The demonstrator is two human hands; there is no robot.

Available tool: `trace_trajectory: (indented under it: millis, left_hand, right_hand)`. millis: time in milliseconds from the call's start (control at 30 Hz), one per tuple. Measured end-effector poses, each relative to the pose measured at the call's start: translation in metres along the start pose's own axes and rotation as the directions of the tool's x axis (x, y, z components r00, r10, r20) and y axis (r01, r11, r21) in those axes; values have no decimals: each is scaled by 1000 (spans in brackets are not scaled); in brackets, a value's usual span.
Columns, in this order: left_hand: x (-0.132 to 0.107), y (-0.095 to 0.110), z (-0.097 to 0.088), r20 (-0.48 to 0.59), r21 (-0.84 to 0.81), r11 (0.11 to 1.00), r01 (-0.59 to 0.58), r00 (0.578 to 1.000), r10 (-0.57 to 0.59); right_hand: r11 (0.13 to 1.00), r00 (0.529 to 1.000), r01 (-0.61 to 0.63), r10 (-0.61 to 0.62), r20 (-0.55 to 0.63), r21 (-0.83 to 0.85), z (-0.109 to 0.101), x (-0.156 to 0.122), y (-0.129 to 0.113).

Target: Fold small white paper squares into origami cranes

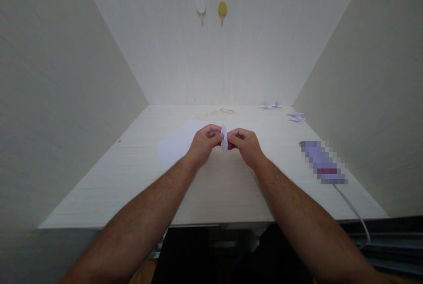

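Left arm (pixel 145 207) and right arm (pixel 297 202) converge forward; left hand (pixel 203 143) and right hand (pixel 246 145) nearly meet, pinching; fingers (pixel 212 128) curled.

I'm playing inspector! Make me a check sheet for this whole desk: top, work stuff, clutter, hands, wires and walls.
Surface: pale table, with a brownish mark near the back and an orange speck at left.
Work things: small paper, folded, held up; larger white paper lying flat at left.
Clutter: folded white pieces at back right; device at right, details blurred out.
Hands: left hand and right hand both pinch the small paper, one from each side.
Cables: white cable from the device over the front edge.
Surroundings: back wall with white hook and yellow hook; walls left and right too.
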State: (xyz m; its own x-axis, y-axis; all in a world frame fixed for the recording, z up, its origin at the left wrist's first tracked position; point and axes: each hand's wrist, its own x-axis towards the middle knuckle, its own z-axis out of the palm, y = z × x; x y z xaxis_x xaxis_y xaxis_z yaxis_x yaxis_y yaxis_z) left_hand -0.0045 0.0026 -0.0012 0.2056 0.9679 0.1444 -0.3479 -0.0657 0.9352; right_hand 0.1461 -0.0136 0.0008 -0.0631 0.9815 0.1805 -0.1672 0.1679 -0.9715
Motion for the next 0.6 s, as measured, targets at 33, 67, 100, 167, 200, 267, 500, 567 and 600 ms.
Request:
trace_trajectory:
  millis: [33, 67, 100, 167, 200, 267, 500, 567, 600]
  left_hand:
    - [-1, 1, 1, 10, -18, 1000, 9, 1000, -9]
    - [-2, 3, 2, 17, -34, 999, 17, 1000, -17]
    - [-2, 4, 3, 21, -48, 999, 24, 1000, -23]
    - [-3, 5, 4, 28, -60, 998, 36, 999, -35]
    - [-3, 5, 4, 28, -58, 998, 39, 999, -37]
    - [-2, 3, 4, 11, -31, 999, 23, 1000, -23]
    - [0, -5, 5, -146, 230, 972, -46, 986, 81]
    - [0, -6, 6, -141, 306, 950, -63, 984, 111]
    - [0, -6, 7, -135, 345, 936, -74, 983, 127]
  right_hand:
    - [1000, 1000, -8, 8, 8, 18, 0, 0, 0]
    - [999, 1000, -15, 14, 18, 32, -1, 0, 0]
    - [999, 999, -20, 19, 27, 42, -1, 0, -1]
    - [999, 999, -22, 21, 38, 41, -2, 0, -1]
    - [1000, 999, -12, 12, 37, 18, -1, 0, 0]
    - [995, 999, 37, -37, 5, -94, 1, -1, 1]
    - [804, 947, 178, -296, -123, -567, 9, -6, 4]
    - [777, 942, 170, -309, -132, -606, 9, -6, 4]
    - [763, 941, 168, -312, -129, -624, 9, -5, 4]
